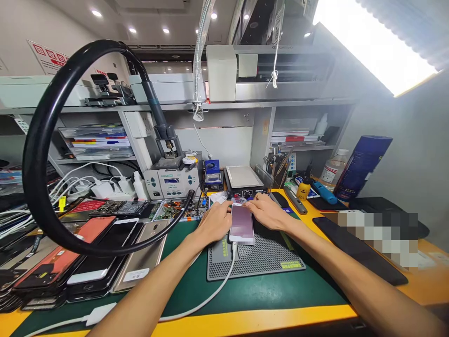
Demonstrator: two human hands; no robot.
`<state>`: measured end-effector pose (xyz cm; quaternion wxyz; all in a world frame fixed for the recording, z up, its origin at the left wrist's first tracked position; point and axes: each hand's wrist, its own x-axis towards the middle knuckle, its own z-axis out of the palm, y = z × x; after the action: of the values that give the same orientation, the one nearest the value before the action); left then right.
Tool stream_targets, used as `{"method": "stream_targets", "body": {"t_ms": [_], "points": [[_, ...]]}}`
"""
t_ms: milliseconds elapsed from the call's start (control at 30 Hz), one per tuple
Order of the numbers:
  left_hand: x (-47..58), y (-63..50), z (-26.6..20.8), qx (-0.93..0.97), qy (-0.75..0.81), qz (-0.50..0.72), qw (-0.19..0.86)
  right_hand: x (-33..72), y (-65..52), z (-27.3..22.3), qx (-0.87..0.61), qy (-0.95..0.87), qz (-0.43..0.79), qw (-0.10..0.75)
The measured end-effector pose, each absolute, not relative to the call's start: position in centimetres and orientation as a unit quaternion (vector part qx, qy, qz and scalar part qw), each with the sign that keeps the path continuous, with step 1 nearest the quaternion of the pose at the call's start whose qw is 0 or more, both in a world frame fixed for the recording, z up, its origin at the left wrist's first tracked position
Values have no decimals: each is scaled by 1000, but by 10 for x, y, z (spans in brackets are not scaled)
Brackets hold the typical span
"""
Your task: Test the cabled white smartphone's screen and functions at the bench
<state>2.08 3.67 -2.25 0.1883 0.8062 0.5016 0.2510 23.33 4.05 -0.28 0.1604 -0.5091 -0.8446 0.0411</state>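
A white-framed smartphone (242, 224) is tilted up above a grey perforated mat (259, 260), its screen lit a dull purple. My left hand (216, 221) is closed on its upper left edge. At the upper right corner, my right hand (267, 211) pinches the frame with thumb and fingers; the fingertips behind the phone are hidden. A white cable (224, 285) is plugged into the phone's bottom end and curves down to the left over the green work mat (280, 292).
Several phones, including a gold one (140, 257), lie at left. Behind them stand a soldering station (172, 181) and a parts tray (168, 210). A thick black hose (33, 140) arches overhead. A yellow bottle (303, 188) and dark pad (354, 248) are at right.
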Motion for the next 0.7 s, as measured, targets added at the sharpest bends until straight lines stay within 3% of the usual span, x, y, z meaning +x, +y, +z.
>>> {"method": "stream_targets", "body": {"t_ms": [233, 533, 700], "points": [[19, 36, -22, 806, 498, 252, 197, 229, 37, -1, -490, -854, 63, 165], [16, 35, -22, 809, 492, 250, 203, 237, 28, 20, -516, -785, 178, 293], [14, 36, -23, 809, 488, 248, 214, 246, 31, 16, -524, -795, 183, 245]]}}
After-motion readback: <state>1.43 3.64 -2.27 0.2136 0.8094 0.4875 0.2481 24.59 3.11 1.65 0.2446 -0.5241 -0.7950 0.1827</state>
